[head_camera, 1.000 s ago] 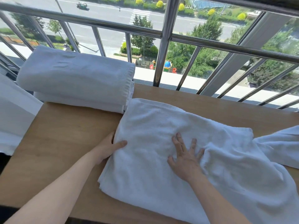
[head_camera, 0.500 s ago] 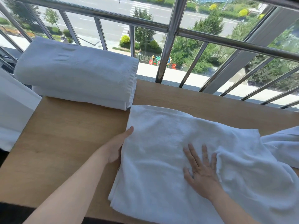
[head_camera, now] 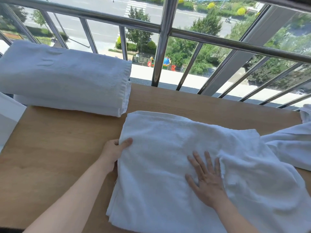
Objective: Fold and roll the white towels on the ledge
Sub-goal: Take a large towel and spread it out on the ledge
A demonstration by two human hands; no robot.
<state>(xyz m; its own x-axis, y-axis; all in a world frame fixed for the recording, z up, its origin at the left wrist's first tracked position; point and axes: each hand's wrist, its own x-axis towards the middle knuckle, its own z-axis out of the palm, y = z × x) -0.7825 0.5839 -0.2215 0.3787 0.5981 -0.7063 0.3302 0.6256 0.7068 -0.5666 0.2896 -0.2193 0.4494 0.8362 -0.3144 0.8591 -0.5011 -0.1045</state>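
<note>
A white towel (head_camera: 161, 148), folded into several layers, lies flat on the wooden ledge (head_camera: 58, 148) in front of me. My left hand (head_camera: 114, 151) grips its left edge, thumb on top and fingers hidden underneath. My right hand (head_camera: 206, 179) lies flat on the towel's middle with fingers spread, pressing it down. The towel's right part is rumpled and runs off toward the lower right. A rolled white towel (head_camera: 64, 78) rests at the back left of the ledge.
A metal railing (head_camera: 158, 47) with slanted bars stands right behind the ledge, street and trees far below. More white cloth (head_camera: 289, 145) lies at the right edge. A white surface (head_camera: 8, 118) borders the ledge on the left.
My left hand slid up the towel's left edge and now grips it with the thumb on top. My right hand shifted rightward across the towel, still pressing flat.
</note>
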